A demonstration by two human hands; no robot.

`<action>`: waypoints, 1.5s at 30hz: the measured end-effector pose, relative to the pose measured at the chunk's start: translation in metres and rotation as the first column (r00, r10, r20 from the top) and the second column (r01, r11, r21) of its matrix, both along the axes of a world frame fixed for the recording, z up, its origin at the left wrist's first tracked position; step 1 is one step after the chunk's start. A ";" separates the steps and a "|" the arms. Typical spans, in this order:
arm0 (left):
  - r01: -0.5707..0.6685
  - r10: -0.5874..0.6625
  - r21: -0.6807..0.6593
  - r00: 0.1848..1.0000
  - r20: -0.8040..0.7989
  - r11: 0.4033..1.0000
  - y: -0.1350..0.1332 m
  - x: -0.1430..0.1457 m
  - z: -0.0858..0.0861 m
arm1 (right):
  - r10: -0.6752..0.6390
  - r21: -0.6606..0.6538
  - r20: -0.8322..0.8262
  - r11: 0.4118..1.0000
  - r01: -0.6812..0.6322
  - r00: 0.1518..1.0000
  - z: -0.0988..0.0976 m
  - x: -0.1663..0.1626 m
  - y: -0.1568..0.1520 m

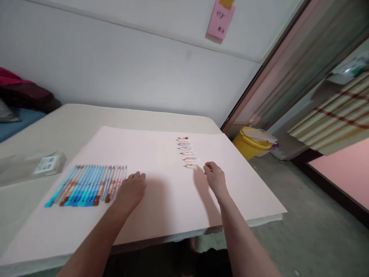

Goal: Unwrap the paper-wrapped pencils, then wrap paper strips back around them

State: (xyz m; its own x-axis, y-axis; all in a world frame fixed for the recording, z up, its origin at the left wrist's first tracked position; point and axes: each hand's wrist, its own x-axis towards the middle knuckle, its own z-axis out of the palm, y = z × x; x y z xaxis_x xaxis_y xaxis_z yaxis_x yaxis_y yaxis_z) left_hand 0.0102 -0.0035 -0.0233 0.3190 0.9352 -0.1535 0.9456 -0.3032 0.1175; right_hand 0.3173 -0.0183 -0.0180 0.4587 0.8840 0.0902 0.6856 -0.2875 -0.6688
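Right hand is pinching by the near stick, hold unclear; left hand is lying loosely open beside pens, probably light, stiff, slick: grip mid-barrel.

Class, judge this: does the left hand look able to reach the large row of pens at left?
Probably yes: the left hand is close beside the row of pens, and nothing visible stands between them.

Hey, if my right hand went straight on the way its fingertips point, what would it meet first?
Probably the closest slim pen-like piece in the small column; your right hand is right by its end, though whether they already touch is unclear.
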 end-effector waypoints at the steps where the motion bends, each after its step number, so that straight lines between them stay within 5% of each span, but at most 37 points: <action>1: 0.018 -0.017 -0.013 0.999 0.043 1.000 0.000 0.006 0.000 | -0.003 -0.055 0.099 0.998 0.009 0.995 -0.005 0.002 0.001; 7: 0.102 -0.084 -0.087 0.978 0.192 0.991 -0.013 0.040 0.006 | 0.206 -0.277 0.498 0.958 -0.071 0.842 -0.028 -0.001 0.008; 22: 0.090 -0.011 -0.110 0.820 0.572 0.990 -0.032 0.078 0.011 | 0.203 -0.326 0.462 0.944 -0.047 0.863 -0.032 -0.003 0.014; 28: -0.036 0.299 -0.327 0.503 0.811 0.944 -0.020 0.090 0.014 | 0.245 -0.348 0.437 0.933 -0.088 0.865 -0.034 -0.001 0.017; 33: -0.023 0.513 -0.521 0.219 0.830 0.853 -0.018 0.102 0.011 | 0.297 -0.386 0.414 0.913 -0.129 0.860 -0.032 -0.003 0.020; 36: 0.010 0.674 -0.674 -0.012 0.739 0.739 -0.020 0.102 0.002 | 0.341 -0.398 0.412 0.902 -0.170 0.845 -0.031 -0.007 0.020; 40: 0.170 0.853 -0.860 -0.318 0.414 0.481 -0.023 0.104 -0.018 | 0.413 -0.441 0.405 0.870 -0.222 0.816 -0.030 -0.017 0.019; 42: 0.203 0.871 -0.893 -0.385 0.305 0.403 -0.025 0.108 -0.026 | 0.438 -0.459 0.404 0.856 -0.236 0.803 -0.029 -0.022 0.018; 45: 0.183 0.866 -0.912 -0.425 0.263 0.367 -0.026 0.118 -0.032 | 0.462 -0.474 0.407 0.844 -0.250 0.788 -0.027 -0.029 0.017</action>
